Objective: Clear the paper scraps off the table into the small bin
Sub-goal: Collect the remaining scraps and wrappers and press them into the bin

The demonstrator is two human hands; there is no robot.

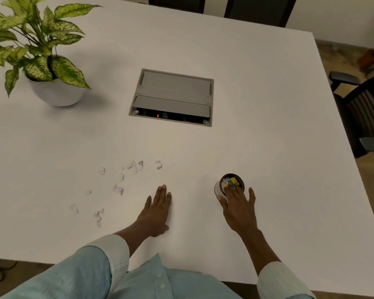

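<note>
While the right hand (239, 203) reached over the small bin (229, 184), its fingers were spread and draped against the bin's near side and rim; whether they had closed into a firm grip could not be told. The bin stood upright on the white table (268, 126), right of centre, and already held some scraps, one of them yellow and blue.

The left hand (158, 210) lay flat, palm down, fingers extended and close together, holding nothing. It rested between the bin and the litter.

The paper scraps (118, 189) were scattered to the left of both hands, in a loose band running from the near left towards the far right (roughly a dozen pieces, pale and hard to separate from the tabletop). The furthest-right piece (159, 165) lay just beyond the left fingertips; the nearest pieces (98, 215) lay well off to that hand's left.

Judgement: the left hand was plainly the nearer to the litter, and every scrap lay on its far side from the bin. A rightward sweep or carry by the left hand, with the right steadying or bringing the bin across, appeared the sensible next step. The task seemed partly done at most.

The potted plant (56, 91) and cable hatch (173, 97) stood well clear of the work.
</note>
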